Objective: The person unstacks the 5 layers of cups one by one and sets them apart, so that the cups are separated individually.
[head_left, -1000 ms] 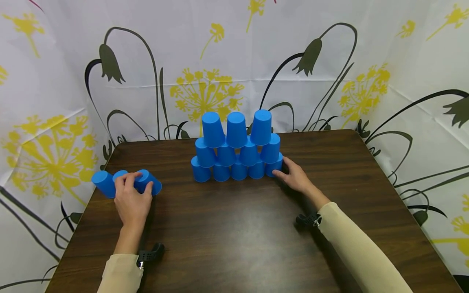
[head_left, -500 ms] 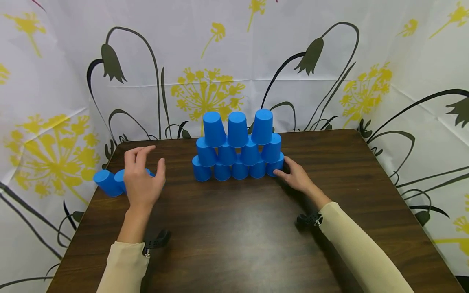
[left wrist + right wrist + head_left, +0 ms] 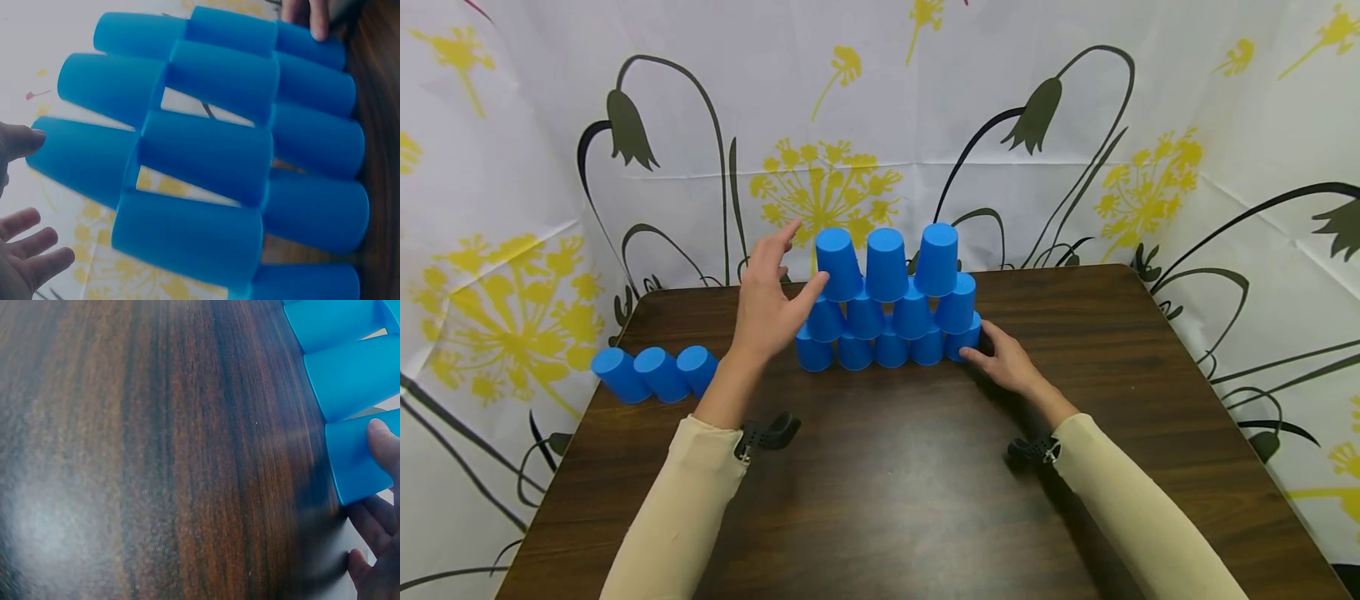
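Upside-down blue cups form a stacked wall, with three in its top tier and several in each of the two tiers below. My left hand (image 3: pixel 767 296) is raised at the wall's left side, thumb and fingers spread, holding nothing. In the left wrist view its thumb (image 3: pixel 22 142) overlaps the base edge of the top tier's left cup (image 3: pixel 81 159). My right hand (image 3: pixel 1011 364) grips the bottom tier's right end cup (image 3: pixel 353 459), thumb on the front and fingers round the far side.
Three more upside-down blue cups (image 3: pixel 658 372) stand in a row on the left of the dark wooden table (image 3: pixel 880 492), the nearest partly behind my left forearm. A white cloth (image 3: pixel 700 208) with flower prints hangs behind the table.
My left hand has let go of the cups in the left row, lifted, and moved right to the wall's top tier. The right hand has stayed on its cup.
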Demonstrator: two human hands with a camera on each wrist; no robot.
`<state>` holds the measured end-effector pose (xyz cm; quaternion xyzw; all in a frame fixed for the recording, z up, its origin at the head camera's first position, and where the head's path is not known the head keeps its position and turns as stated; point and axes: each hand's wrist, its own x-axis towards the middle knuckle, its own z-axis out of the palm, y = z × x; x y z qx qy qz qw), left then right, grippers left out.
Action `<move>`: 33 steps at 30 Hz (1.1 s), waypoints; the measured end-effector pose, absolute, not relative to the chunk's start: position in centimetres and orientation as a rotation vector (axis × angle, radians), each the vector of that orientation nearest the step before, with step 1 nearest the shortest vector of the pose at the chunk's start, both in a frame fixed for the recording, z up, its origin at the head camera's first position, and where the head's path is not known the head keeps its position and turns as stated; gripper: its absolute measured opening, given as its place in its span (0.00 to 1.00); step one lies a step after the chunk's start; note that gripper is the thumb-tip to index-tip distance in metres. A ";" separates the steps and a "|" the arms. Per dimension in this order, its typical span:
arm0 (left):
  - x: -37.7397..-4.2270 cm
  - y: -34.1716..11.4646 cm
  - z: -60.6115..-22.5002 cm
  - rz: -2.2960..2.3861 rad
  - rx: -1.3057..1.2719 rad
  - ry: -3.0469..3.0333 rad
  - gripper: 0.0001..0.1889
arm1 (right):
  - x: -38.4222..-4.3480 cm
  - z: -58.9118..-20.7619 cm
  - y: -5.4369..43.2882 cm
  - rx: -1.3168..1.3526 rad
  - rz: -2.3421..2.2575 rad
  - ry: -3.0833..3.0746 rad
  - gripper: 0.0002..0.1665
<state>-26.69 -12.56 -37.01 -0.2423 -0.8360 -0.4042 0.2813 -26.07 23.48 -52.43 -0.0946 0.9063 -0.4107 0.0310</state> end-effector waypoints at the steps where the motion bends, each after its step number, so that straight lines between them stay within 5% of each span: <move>1: -26.9 -12.3 -36.9 -1.103 -0.653 -2.242 0.35 | -26.1 -52.4 23.5 -0.289 -1.262 2.794 0.39; 21: -27.8 -10.6 -37.6 -1.174 -0.696 -2.260 0.29 | -26.2 -52.6 23.6 -0.278 -1.241 2.803 0.41; 33: -25.5 -15.9 -38.0 -1.212 -0.458 -2.104 0.29 | -26.2 -52.5 23.6 -0.279 -1.235 2.804 0.40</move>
